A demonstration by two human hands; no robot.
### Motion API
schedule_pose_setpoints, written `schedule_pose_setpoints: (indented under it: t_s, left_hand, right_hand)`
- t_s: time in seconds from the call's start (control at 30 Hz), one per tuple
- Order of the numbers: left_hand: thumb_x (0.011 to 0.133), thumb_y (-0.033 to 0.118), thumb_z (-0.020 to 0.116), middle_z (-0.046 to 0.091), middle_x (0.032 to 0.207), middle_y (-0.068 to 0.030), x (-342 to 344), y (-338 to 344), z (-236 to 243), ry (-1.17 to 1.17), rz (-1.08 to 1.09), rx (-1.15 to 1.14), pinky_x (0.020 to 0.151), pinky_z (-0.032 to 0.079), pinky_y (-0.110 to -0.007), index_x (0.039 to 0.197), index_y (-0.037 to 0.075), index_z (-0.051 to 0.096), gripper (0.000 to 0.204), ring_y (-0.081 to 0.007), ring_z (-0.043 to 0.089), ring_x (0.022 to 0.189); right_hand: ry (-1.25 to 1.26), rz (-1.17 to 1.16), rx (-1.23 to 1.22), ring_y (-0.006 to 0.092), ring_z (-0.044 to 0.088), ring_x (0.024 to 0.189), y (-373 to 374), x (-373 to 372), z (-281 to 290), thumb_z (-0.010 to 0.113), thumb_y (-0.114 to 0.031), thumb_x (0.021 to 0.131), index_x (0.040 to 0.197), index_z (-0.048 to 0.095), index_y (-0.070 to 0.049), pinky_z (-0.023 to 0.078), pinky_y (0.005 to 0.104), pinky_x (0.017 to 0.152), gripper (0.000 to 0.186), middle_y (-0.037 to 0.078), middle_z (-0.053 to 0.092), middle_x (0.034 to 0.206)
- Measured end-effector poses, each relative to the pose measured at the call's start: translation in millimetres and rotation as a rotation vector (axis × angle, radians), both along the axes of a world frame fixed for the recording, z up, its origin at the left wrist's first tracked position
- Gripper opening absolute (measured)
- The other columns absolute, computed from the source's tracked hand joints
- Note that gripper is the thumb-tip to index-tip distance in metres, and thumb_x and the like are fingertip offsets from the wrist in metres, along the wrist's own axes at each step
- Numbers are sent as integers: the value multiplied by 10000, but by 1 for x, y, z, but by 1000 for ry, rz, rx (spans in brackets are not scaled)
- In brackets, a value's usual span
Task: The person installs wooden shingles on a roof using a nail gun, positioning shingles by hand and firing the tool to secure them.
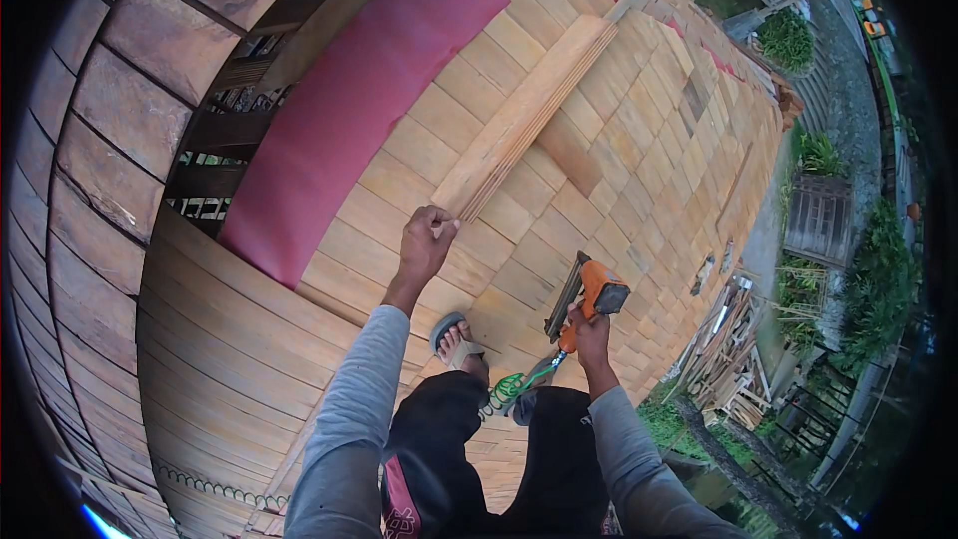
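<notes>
My left hand (429,238) is closed at the near end of a stack of long, thin wooden boards (529,115), with thumb and fingers pinching at its edge. The boards lie lengthwise on the shingled roof, pointing away from me. In my right hand (589,334) is an orange nail gun (602,289), gripped by its handle. Its dark magazine is to the left, just above the roof surface. A coiled green air hose (509,389) runs from the handle's base down between my legs.
I stand on pale wooden shingles (639,150) in sandals. A maroon underlay sheet (369,110) lies to the left, beside an open gap showing dark battens (205,182). Older brown tiles (125,150) curve along the far left. Past the right roof edge, a scrap wood pile (733,354) lies far below.
</notes>
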State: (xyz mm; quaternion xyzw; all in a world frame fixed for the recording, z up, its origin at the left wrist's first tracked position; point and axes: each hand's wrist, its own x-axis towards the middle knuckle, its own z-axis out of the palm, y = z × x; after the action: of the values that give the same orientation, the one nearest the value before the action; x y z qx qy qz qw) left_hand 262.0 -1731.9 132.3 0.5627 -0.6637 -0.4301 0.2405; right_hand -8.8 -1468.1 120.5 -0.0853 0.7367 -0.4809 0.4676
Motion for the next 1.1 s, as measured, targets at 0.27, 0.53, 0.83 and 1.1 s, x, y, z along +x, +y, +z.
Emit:
schedule_pose_setpoints:
  t_s: [0.27,0.53,0.83,1.1]
  left_hand:
    - [722,530,878,602,1304,-197,-63,-83,-43,-311,-203,-232,1060,465,-487,1300,5,619,822,-398,551,1231]
    - [740,556,845,658,1163,-243,-46,-107,-56,-315,-350,-190,983,511,-486,1188,-31,690,754,-402,621,1127]
    - [979,212,556,707,896,-299,-5,-86,-35,-292,-77,-493,802,543,-559,896,-50,698,310,-466,700,863]
    - [1057,219,530,611,696,-197,108,29,-18,25,488,-505,636,487,-448,952,-19,641,283,-328,622,632]
  right_hand:
    - [-26,229,-89,128,602,596,-48,11,-98,660,-59,956,1023,579,-10,507,300,547,116,28,589,729]
    - [-78,256,-162,150,600,616,-37,32,-134,658,-37,954,1181,509,-21,533,337,529,273,36,559,754]
    - [-113,356,-178,143,583,583,-36,26,-144,668,-68,961,1221,510,-33,526,340,517,306,33,558,744]
    - [-125,355,-197,145,594,584,-28,15,-162,669,-44,944,1227,509,-31,523,332,517,326,35,561,752]
